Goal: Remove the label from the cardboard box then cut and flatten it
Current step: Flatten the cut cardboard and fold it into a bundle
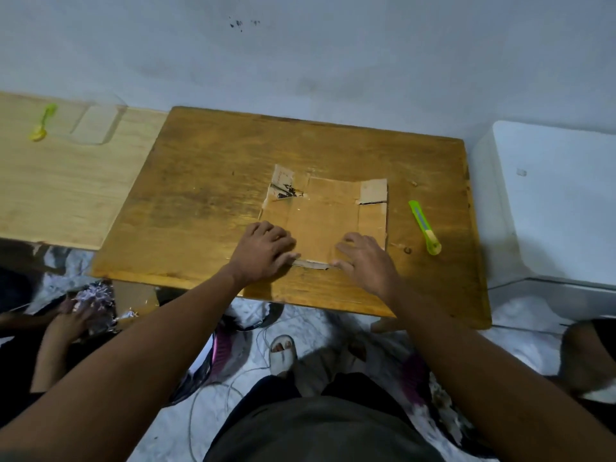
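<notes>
The brown cardboard box (pixel 325 215) lies flat on the dark wooden table (pixel 206 201), with torn paper and black marks at its far left corner. My left hand (pixel 265 251) rests palm down on the box's near left corner, fingers spread. On the near right part of the cardboard my right hand (pixel 365 261) presses flat in the same way. Neither hand holds anything. A green utility knife (pixel 425 227) lies on the table just right of the box, apart from both hands.
A lighter wooden board (pixel 66 181) adjoins the table on the left, with a green clip-like item (pixel 42 123) at its far end. A white appliance (pixel 560 201) stands to the right. Another person's hand (pixel 71 316) holds shredded material at the lower left. Cables lie on the floor.
</notes>
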